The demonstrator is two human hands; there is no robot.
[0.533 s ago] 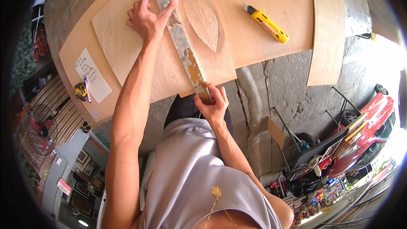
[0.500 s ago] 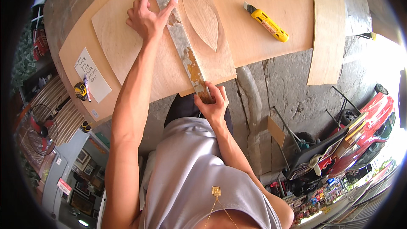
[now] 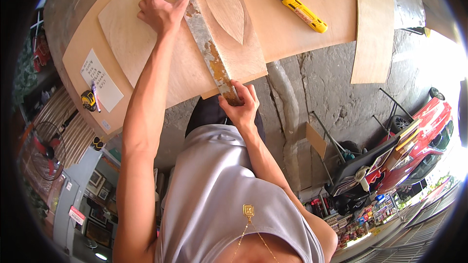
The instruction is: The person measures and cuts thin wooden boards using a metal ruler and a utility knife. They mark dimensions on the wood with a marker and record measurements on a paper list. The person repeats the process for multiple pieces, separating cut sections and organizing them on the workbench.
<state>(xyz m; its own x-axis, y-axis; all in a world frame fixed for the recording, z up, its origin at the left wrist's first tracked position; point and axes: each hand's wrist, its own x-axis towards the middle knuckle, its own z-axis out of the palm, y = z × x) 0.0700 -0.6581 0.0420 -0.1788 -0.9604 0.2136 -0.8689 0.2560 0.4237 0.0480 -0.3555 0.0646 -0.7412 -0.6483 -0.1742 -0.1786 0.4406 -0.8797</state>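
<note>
A long metal straightedge with rusty patches [image 3: 210, 51] lies across stacked plywood pieces. My left hand [image 3: 163, 9] grips its far part, thumb and forefinger at opposite edges, other fingers curled. My right hand [image 3: 241, 102] grips the near end at the board's edge. Right of the straightedge, a pointed leaf shape [image 3: 222, 7] is marked on a plywood piece [image 3: 246, 56]. A yellow utility knife [image 3: 302, 12] lies farther right, blade end toward the back.
At the left lie a paper with handwriting [image 3: 105, 87], a tape measure [image 3: 88, 101] and a pen. A narrow plywood strip [image 3: 370, 48] overhangs at right. Below are cracked concrete, a fan [image 3: 44, 151], metal stands and a red car [image 3: 429, 136].
The whole view has shifted: board, tools and hands now sit higher in the picture and slightly left. Both hands keep the same places on the straightedge.
</note>
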